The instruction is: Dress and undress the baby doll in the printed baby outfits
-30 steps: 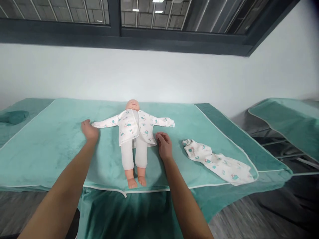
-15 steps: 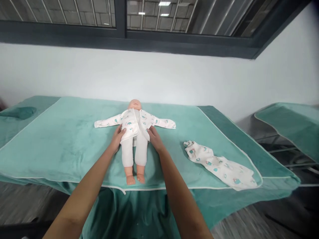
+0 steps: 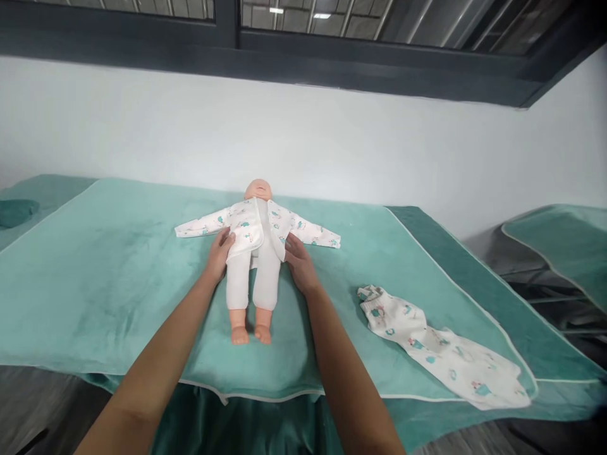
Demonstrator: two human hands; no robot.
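Two flaps of the doll's (image 3: 252, 284) jacket (image 3: 246, 229) — white, teal-printed — pinched by left hand (image 3: 218, 256) and right hand (image 3: 298, 265).

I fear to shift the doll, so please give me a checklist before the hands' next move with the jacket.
1. Baby doll lies face up on the teal towel: ok.
2. Printed jacket open in front, sleeves spread: ok.
3. Left hand touches one front panel: ok.
4. Right hand touches the other panel: ok.
5. Grip closed on the fabric: cannot tell.
6. Printed trousers lie apart from both hands: ok.
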